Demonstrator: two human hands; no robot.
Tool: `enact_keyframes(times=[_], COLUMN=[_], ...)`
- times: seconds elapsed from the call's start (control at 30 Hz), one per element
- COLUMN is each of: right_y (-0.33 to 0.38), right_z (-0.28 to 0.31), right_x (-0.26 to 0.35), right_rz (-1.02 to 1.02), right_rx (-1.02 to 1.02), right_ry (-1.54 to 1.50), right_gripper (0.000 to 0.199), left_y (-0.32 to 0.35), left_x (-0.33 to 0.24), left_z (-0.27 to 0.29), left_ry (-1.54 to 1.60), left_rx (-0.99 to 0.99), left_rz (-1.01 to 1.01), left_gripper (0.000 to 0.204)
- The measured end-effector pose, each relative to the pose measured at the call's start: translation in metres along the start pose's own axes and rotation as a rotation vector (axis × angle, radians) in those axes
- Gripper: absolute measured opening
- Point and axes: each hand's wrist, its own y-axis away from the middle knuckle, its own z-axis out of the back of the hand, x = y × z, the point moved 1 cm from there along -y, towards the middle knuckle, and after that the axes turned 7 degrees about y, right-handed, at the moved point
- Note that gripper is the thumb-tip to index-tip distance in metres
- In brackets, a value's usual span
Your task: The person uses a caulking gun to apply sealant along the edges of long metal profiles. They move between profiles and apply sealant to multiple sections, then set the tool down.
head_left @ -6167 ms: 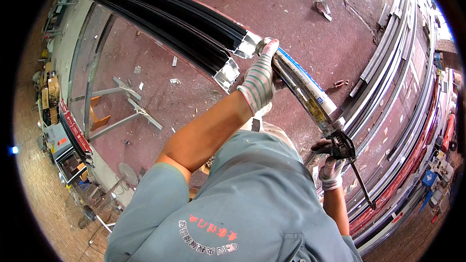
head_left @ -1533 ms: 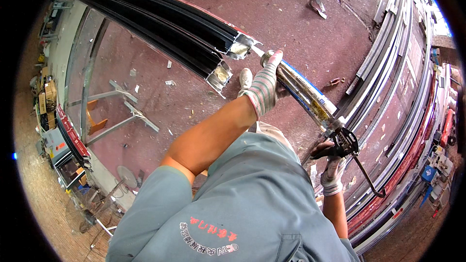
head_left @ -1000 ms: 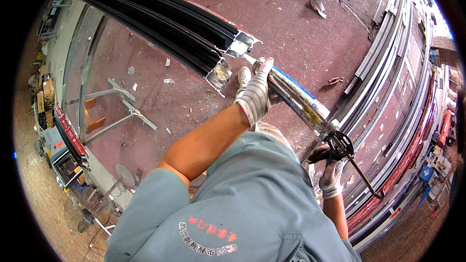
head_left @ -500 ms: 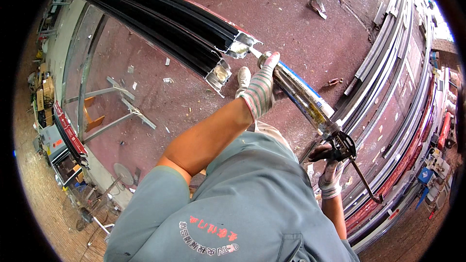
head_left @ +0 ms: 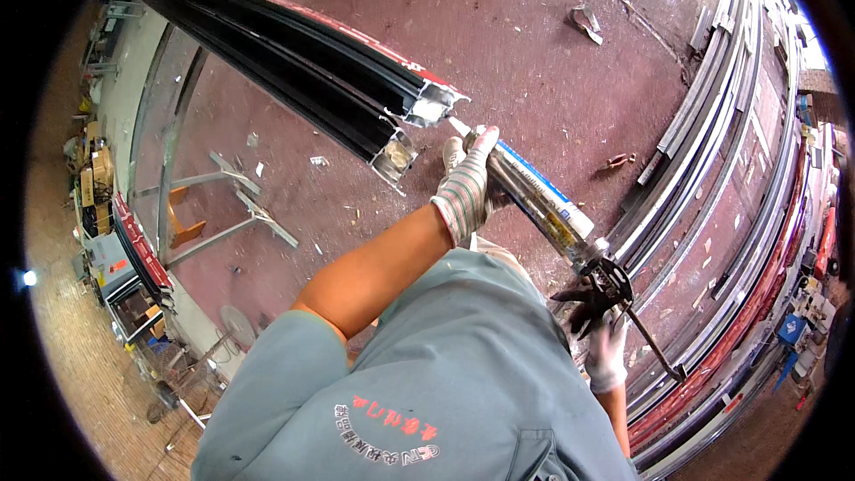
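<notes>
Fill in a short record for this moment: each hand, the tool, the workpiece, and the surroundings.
Left hand: striped glove, closed around the front of the caulking gun
Right hand: gloved, at the gun's handle end; exact grip unclear
Nozzle: pale tip, close to the upper profile's open end; contact cannot be told
Workpiece: two long black profiles side by side, cut ends toward the person
Floor: reddish, scattered with scraps
Right side: long metal strips laid lengthwise

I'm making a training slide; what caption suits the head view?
Gloved left hand gripping a caulking gun, right hand at its handle, nozzle pointing toward black profiles.
</notes>
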Motion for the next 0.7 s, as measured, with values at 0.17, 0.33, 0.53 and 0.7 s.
enact_keyframes(times=[0.17, 0.33, 0.53, 0.7], right_y=[0.012, -0.017, -0.112, -0.204], right_z=[0.029, 0.079, 0.134, 0.192], right_x=[0.028, 0.022, 0.065, 0.171], right_rz=[0.122, 0.189, 0.271, 0.485], right_rx=[0.033, -0.146, -0.205, -0.095], right_ry=[-0.370, -0.163, -0.037, 0.196], right_gripper=[0.066, 0.024, 0.028, 0.042], left_y=[0.010, 0.028, -0.020, -0.052], left_x=[0.018, 0.010, -0.024, -0.043], left_z=[-0.024, -0.092, -0.185, -0.293], left_ry=[0.053, 0.169, 0.208, 0.147], left_rx=[0.060, 0.160, 0.315, 0.304], left_rz=[0.050, 0.067, 0.155, 0.175], left_gripper=[0.043, 0.025, 0.028, 0.037])
